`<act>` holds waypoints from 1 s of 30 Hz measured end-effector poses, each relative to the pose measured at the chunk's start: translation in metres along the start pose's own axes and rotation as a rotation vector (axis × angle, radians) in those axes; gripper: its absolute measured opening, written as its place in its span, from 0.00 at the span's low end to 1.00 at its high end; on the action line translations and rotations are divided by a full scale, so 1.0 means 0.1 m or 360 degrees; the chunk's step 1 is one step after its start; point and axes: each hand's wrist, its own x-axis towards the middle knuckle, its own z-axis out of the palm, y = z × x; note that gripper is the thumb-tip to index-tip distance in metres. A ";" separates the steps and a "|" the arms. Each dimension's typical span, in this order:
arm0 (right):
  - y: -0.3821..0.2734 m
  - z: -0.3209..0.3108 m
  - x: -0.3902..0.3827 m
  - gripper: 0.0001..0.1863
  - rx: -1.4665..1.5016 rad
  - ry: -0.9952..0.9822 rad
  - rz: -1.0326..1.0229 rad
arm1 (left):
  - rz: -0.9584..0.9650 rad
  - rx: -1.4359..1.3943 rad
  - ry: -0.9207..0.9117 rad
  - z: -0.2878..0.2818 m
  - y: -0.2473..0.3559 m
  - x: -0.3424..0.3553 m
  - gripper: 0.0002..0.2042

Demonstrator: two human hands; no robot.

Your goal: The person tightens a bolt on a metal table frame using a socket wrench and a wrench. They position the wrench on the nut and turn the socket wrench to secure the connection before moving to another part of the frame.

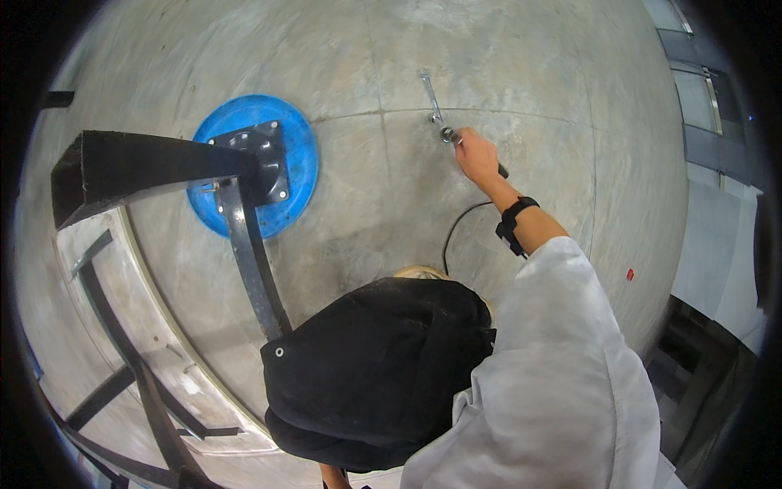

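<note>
My right hand [477,155] is wrapped round a ratchet wrench [449,134], its round metal head showing beyond my fingers and its dark handle end behind them. Just past that head, a silver combination wrench [432,96] lies on the concrete floor. Whether the two tools touch, I cannot tell. A little bare skin shows at the bottom edge beneath black cloth [383,367], seemingly part of my left arm; the left hand itself is hidden.
To the left, a black metal post [147,171] with a bolted base plate [269,167] stands on a blue round disc [301,163]. Black metal bars [151,399] lie lower left. A dark cable [450,232] curves below my right wrist. A small red object [630,275] lies at right.
</note>
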 end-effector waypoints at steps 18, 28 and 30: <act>0.18 0.35 0.30 0.16 0.0728 0.0112 0.1019 | -0.0035 -0.0088 -0.0016 0.17 -0.13 0.00 0.26; 0.08 0.45 0.24 0.17 0.0470 0.0050 0.0618 | -0.0093 -0.0213 0.0014 0.28 -0.19 -0.21 0.25; -0.05 0.62 0.27 0.16 0.0375 -0.0018 0.0608 | -0.0133 -0.0240 0.0072 0.28 -0.28 -0.32 0.25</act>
